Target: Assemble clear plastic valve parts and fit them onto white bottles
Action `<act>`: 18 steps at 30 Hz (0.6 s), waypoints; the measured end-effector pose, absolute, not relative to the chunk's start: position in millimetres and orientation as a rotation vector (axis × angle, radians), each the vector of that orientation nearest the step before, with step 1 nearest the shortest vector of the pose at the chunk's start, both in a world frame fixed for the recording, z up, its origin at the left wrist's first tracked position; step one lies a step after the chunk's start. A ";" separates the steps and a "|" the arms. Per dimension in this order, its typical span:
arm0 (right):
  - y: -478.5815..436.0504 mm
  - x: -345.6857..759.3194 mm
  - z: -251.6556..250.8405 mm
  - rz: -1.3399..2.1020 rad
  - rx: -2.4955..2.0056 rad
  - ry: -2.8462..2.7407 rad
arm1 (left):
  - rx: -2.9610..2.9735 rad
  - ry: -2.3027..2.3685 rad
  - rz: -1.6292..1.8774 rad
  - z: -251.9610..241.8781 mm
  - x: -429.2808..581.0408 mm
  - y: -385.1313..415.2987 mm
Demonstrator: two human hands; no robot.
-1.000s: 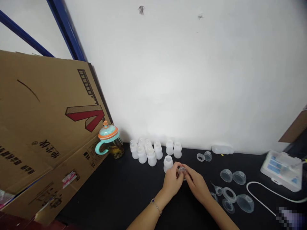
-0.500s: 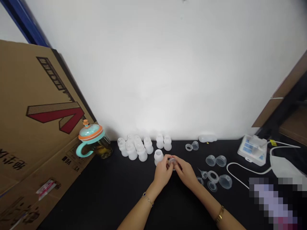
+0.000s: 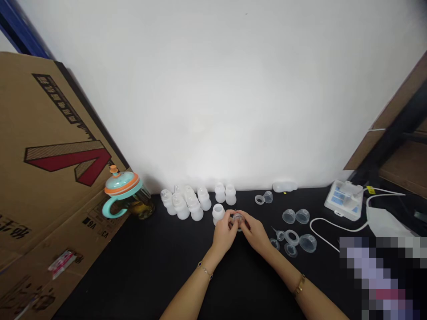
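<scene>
My left hand (image 3: 223, 233) and my right hand (image 3: 255, 232) meet over the black table (image 3: 160, 266), fingers pinched together on a small clear plastic part (image 3: 237, 218) held between them. An open white bottle (image 3: 218, 213) stands just left of my left hand. Behind it stands a cluster of several small white capped bottles (image 3: 187, 202). Clear domes and rings (image 3: 293, 238) lie to the right of my right hand.
A large cardboard box (image 3: 50, 146) leans at the left, with a teal and orange handled cup (image 3: 125, 195) beside it. A white device (image 3: 345, 200) with a white tube (image 3: 330, 233) sits at the far right. Two more clear pieces (image 3: 263, 198) lie near the wall.
The view has shifted, so everything sits further left and lower in the frame. Both hands stay together on the small clear part and have barely moved.
</scene>
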State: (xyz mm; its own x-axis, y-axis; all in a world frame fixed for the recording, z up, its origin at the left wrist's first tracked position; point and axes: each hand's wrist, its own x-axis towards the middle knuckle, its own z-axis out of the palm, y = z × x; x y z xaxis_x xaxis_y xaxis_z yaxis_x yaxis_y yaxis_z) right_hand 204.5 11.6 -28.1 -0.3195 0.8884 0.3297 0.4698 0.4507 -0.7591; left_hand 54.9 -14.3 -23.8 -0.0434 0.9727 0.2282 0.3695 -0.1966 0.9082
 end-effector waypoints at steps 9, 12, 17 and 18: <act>12.4 204.4 -25.9 0.729 -1.161 -1.972 | 1.657 1.455 1.230 -24.9 53.9 -12.7; 13.0 204.6 -25.6 0.726 -1.172 -1.967 | 1.680 1.477 1.189 -24.1 52.6 -13.2; 11.3 205.3 -21.7 0.729 -1.162 -1.981 | 1.716 1.507 1.168 -20.4 51.4 -13.9; 10.7 205.2 -20.7 0.730 -1.165 -1.985 | 1.717 1.510 1.166 -20.1 51.3 -13.9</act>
